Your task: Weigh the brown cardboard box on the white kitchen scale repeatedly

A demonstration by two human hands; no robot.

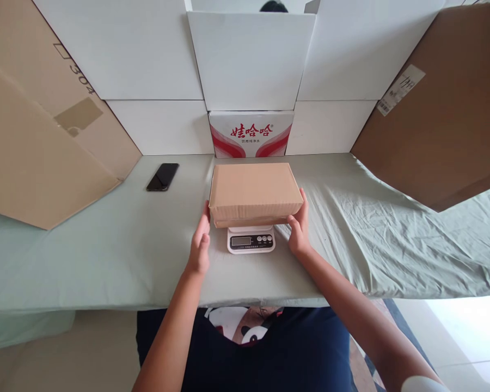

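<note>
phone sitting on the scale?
No, the phone lies on the cloth, left of the scale, which carries the brown box.

1. Both forearms are bare from wrist to elbow; no watch, ring or band shows on the left hand (198, 247) or the right hand (299, 231).
2. A pale sleeve edge (422, 384) shows at the near right corner, on the right arm.
3. The lap is covered by dark navy cloth (294, 348).
4. Between the arms sits a printed patch (240, 324) with black-and-white panda figures on a pinkish ground.
</note>
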